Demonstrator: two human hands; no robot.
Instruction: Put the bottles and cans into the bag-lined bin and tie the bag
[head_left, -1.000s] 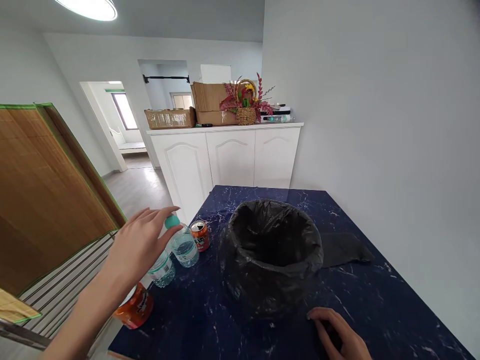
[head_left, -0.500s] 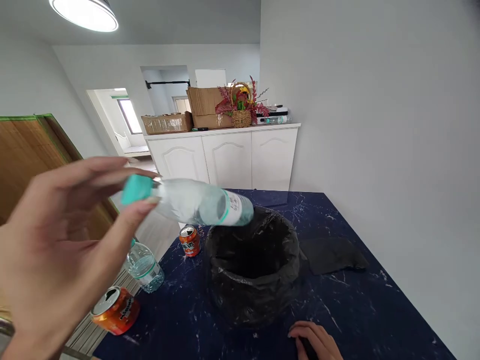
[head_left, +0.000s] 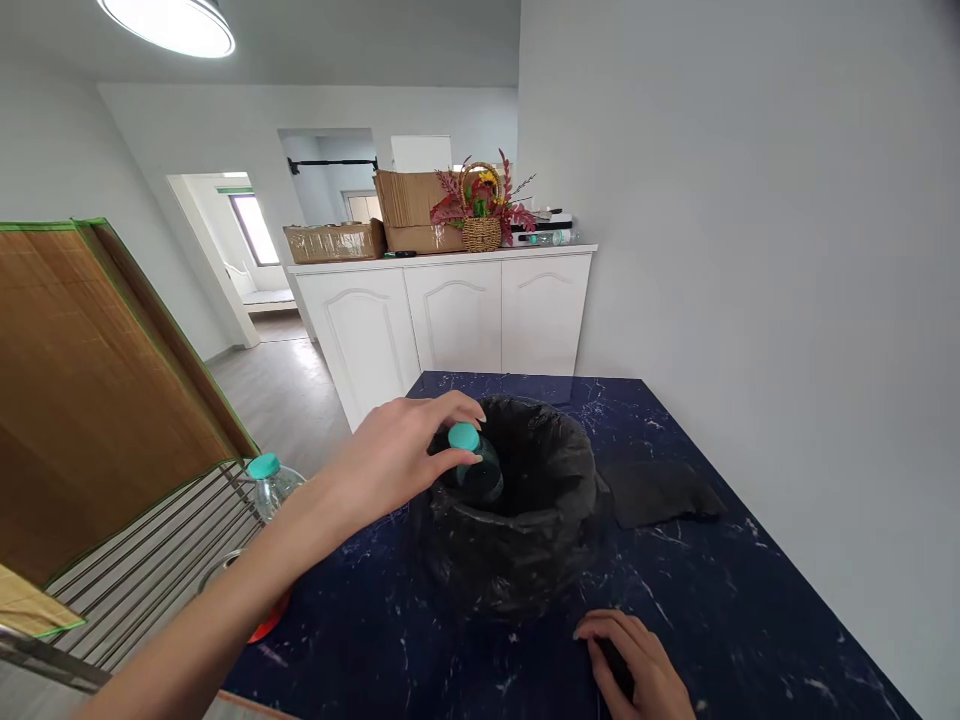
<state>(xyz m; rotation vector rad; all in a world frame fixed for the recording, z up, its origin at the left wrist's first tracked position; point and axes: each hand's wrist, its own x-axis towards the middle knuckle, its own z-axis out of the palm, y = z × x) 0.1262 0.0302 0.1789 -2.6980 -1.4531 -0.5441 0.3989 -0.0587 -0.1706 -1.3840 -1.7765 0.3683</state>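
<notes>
My left hand (head_left: 409,450) reaches over the black-lined bin (head_left: 510,560), its thumb and fingers around the neck of a clear plastic bottle (head_left: 480,480) just below the teal cap (head_left: 464,437). The bottle stands almost upright, its lower part down inside the bin's opening. On the table in front of the bin rests my right hand (head_left: 634,660), fingers curled, with something dark between thumb and fingers that I cannot make out. Behind my left forearm are another teal-capped bottle (head_left: 268,485) and an orange can (head_left: 268,622), both partly hidden.
The bin stands on a dark blue marbled table (head_left: 720,620). A flat black cloth or bag (head_left: 660,493) lies right of it. Left are a metal rack (head_left: 165,550) and a brown mat (head_left: 97,380). Beyond, a white cabinet (head_left: 465,315) carries cardboard boxes (head_left: 412,210) and a flower basket (head_left: 481,233).
My left hand has carried the bottle right and away from me, turning it from lying sideways to near upright inside the bin. The right hand stays on the table.
</notes>
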